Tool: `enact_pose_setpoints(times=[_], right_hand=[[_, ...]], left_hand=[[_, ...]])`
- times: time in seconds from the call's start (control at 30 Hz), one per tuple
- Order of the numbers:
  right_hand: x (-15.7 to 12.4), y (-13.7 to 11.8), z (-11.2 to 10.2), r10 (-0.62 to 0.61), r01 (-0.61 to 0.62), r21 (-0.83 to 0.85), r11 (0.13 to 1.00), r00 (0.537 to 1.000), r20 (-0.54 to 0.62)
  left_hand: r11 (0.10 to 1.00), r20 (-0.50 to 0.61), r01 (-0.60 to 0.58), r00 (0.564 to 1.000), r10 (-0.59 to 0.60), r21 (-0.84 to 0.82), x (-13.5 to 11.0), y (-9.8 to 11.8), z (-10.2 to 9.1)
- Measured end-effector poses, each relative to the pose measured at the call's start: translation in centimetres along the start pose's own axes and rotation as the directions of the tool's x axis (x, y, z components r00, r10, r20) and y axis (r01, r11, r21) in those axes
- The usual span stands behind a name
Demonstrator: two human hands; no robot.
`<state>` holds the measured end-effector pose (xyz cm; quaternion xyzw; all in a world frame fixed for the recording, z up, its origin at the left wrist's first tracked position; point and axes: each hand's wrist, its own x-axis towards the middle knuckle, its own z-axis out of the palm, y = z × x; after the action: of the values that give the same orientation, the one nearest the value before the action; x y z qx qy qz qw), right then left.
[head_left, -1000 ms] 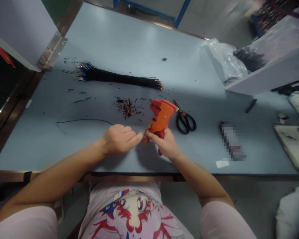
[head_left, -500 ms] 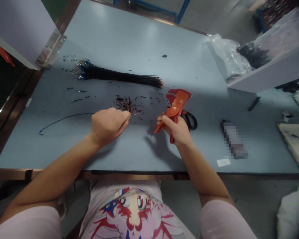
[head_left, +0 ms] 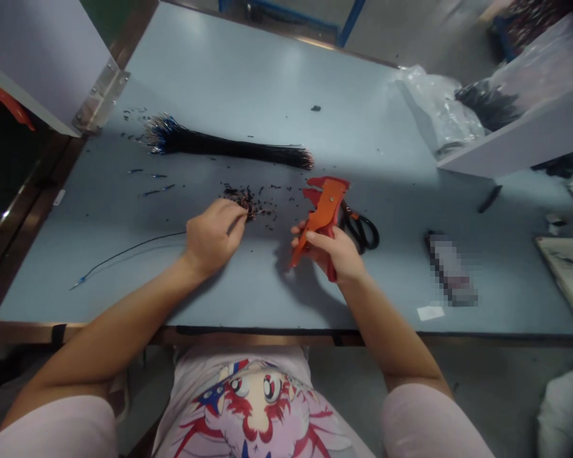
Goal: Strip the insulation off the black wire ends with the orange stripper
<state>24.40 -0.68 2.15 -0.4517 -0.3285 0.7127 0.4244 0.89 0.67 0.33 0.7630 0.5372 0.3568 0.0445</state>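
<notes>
My right hand [head_left: 337,253] grips the handles of an orange wire stripper [head_left: 322,210], its jaws pointing up and away. My left hand [head_left: 213,238] is closed in a pinch on one thin black wire [head_left: 124,253] that trails left across the grey table [head_left: 248,83] to a blue-tipped end. The fingertips of that hand rest at a small heap of stripped insulation bits [head_left: 245,198]. A bundle of black wires [head_left: 229,147] lies farther back, its blue-tipped ends fanned at the left.
Black-handled scissors [head_left: 360,228] lie just right of the stripper. A dark flat object [head_left: 451,267] and a white slip [head_left: 430,312] sit near the front right. A clear plastic bag [head_left: 439,114] and a white shelf board [head_left: 516,137] stand at the back right.
My left hand pulled away from the stripper to the left and back, taking the wire to the scrap heap. My right hand lifted the stripper up and slightly right.
</notes>
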Motion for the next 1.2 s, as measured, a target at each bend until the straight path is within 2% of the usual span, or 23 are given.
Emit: enact_pose_setpoints(times=[0.07,0.13,0.17,0.2,0.23,0.27,0.3,0.33,0.37,0.4,0.5,0.53,0.6,0.67,0.73,0.9,1.03,1.2], right_hand=[[0.0,0.7,0.1,0.110,-0.116,0.057,0.992,0.990,0.089],[0.1,1.5,0.3,0.227,-0.247,0.089,0.965,0.956,0.187],[0.1,1.8,0.5,0.267,-0.295,0.099,0.950,0.936,0.229],[0.1,2.1,0.6,0.286,-0.322,0.108,0.941,0.923,0.259],[0.2,2.2,0.7,0.284,-0.326,0.120,0.938,0.919,0.274],[0.2,2.3,0.8,0.265,-0.311,0.136,0.941,0.924,0.275],[0.3,2.2,0.8,0.236,-0.282,0.154,0.947,0.935,0.265],[0.3,2.1,0.7,0.204,-0.249,0.171,0.953,0.948,0.245],[0.4,1.9,0.7,0.178,-0.220,0.182,0.958,0.959,0.222],[0.4,1.7,0.6,0.162,-0.200,0.186,0.962,0.966,0.201],[0.5,1.4,0.4,0.160,-0.188,0.161,0.969,0.972,0.175],[0.5,1.4,0.3,0.164,-0.190,0.145,0.971,0.970,0.177],[0.4,1.6,0.2,0.156,-0.175,0.101,0.979,0.972,0.174],[0.4,1.7,0.2,0.117,-0.125,0.039,0.991,0.980,0.161],[0.3,1.7,0.1,0.068,-0.065,-0.019,0.998,0.985,0.157],[-0.4,1.3,0.2,0.047,-0.009,-0.174,0.985,0.975,0.216],[-1.1,1.1,0.8,0.142,-0.078,-0.247,0.966,0.957,0.252],[-0.7,1.6,1.1,0.255,-0.238,-0.113,0.965,0.950,0.180]], left_hand=[[0.996,-0.117,0.080,0.990,-0.085,-0.041,0.6,-0.2,-1.2],[0.980,-0.132,0.182,0.973,-0.192,-0.080,1.1,-0.2,-2.4],[0.969,-0.053,0.223,0.972,-0.229,-0.106,1.3,-0.1,-2.9],[0.960,0.104,0.246,0.967,-0.233,-0.136,1.4,0.0,-3.2],[0.953,0.303,0.254,0.933,-0.196,-0.166,1.4,0.2,-3.3],[0.948,0.508,0.248,0.853,-0.117,-0.197,1.2,0.4,-3.3],[0.946,0.658,0.232,0.753,-0.028,-0.226,1.0,0.6,-3.0],[0.949,0.731,0.210,0.682,0.031,-0.236,0.7,0.8,-2.6],[0.957,0.745,0.185,0.666,0.045,-0.223,0.5,1.0,-2.0],[0.962,0.714,0.176,0.700,0.026,-0.208,0.2,1.0,-1.3],[0.987,0.451,0.127,0.890,-0.067,-0.103,-0.1,0.8,0.1],[0.991,0.345,0.112,0.935,-0.078,-0.078,-0.1,0.6,0.2],[0.995,0.158,0.082,0.985,-0.071,-0.064,0.1,0.3,0.1],[0.996,0.022,0.047,0.999,-0.045,-0.075,0.4,0.1,-0.4],[0.997,-0.059,0.010,0.998,-0.014,-0.075,0.6,0.0,-0.9],[0.994,-0.129,-0.094,0.988,0.085,-0.062,0.7,-0.1,-1.1],[0.988,-0.139,-0.152,0.979,0.152,0.016,0.6,-0.1,-1.0],[0.983,-0.098,-0.144,0.983,0.155,0.113,0.4,0.2,-1.5]])
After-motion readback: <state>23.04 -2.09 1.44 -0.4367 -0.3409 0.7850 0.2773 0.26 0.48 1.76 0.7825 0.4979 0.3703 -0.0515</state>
